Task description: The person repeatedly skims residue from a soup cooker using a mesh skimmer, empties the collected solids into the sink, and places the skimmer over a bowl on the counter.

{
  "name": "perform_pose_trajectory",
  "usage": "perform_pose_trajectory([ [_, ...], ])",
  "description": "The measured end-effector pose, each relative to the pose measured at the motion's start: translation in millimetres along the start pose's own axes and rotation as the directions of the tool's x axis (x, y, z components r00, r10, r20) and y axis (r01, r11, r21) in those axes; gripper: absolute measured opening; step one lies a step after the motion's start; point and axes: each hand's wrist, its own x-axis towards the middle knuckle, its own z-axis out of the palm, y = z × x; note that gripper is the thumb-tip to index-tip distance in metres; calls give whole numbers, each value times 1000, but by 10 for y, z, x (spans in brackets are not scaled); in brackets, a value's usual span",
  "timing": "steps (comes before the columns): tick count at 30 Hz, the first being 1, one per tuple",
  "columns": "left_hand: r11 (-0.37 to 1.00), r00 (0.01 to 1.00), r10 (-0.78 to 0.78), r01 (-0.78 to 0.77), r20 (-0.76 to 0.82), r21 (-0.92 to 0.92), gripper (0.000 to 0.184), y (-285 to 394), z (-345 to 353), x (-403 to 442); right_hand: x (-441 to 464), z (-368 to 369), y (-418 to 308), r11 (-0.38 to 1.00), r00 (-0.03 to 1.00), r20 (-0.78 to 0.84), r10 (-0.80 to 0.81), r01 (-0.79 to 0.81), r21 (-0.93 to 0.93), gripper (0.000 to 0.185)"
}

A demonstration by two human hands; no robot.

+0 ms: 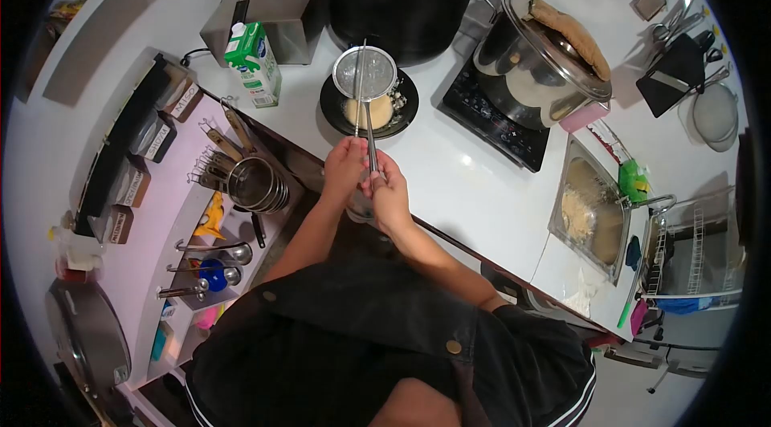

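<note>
A round mesh strainer [365,72] is held out over a black bowl [328,106] on the white counter. Pale yellowish liquid [371,112] and some whitish bits show in the bowl below it. My right hand [387,191] is closed around the strainer's handle. Beside it, my left hand [346,164] pinches a thin metal utensil [358,110] that reaches up across the strainer's mesh. The two hands are close together near the counter's front edge.
A green and white carton [253,66] stands left of the bowl, a large black pot [401,2] behind. To the right are a steel pot [522,74] on an induction cooker [490,126] and a sink [598,218]. Hanging strainers [255,185] are at the left.
</note>
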Motion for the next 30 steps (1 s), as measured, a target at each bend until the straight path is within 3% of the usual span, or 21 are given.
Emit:
perform_pose_trajectory([
  [5, 1000, 999, -3, 4, -47, 24, 22, -68, -74, 103, 62, -22, 1, 999, 999, -3, 48, -48, -9, 37],
  [8, 992, 999, 1, 3, -34, 129, 27, -121, -94, 149, 128, -81, -7, 998, 997, 42, 68, -68, -5, 38],
  [14, 984, 990, -138, 135, 20, 119, 31, -114, -185, 179, 354, -319, -56, 996, 981, -178, 79, -87, -35, 45],
  [18, 959, 963, -270, 270, 10, -85, 44, -118, -329, 266, 820, -418, -203, 991, 958, -283, 39, -74, -112, 37],
  [20, 938, 945, -325, 318, -30, -135, 58, -100, -448, 457, 1021, -448, -275, 972, 972, -87, 219, -225, -67, 26],
  [21, 939, 946, -324, 319, -19, -129, 58, -114, -487, 537, 1068, -455, -277, 974, 973, -95, 211, -218, -62, 26],
  [24, 979, 993, -109, 113, 38, -169, 65, -50, -494, 676, 1097, -415, -254, 987, 981, -111, 158, -153, 50, 21],
  [30, 982, 993, -109, 114, 39, -149, 60, 57, -349, 375, 913, -770, -239, 988, 988, -40, 150, -149, 37, 21],
])
